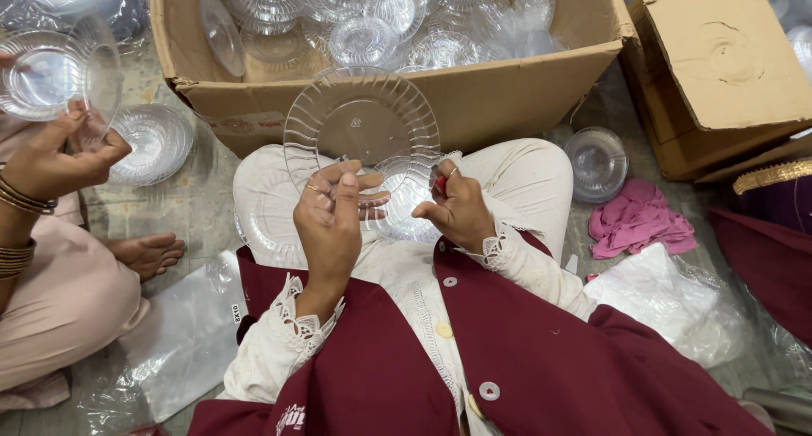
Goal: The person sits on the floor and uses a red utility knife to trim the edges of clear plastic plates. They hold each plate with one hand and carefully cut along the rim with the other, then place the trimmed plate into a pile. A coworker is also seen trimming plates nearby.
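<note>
An open corrugated cardboard box is seen on the floor ahead of the knees; it is filled with loose clear plastic plates and bowls, ribbed and glossy, lying at mixed angles. A second cardboard box, flaps closed, is set at its right.

A clear round plate with a fluted rim is held upright over the lap, just in front of the open box's near wall. The left hand is closed on its lower edge. A smaller clear ribbed dish is gripped by the right hand, fingers pinched on its rim, touching the plate's lower right edge.

A clear bowl rests on the floor beside a crumpled pink cloth. At the left edge, a co-worker's hand is closed on another clear plate; a clear bowl lies nearby.
</note>
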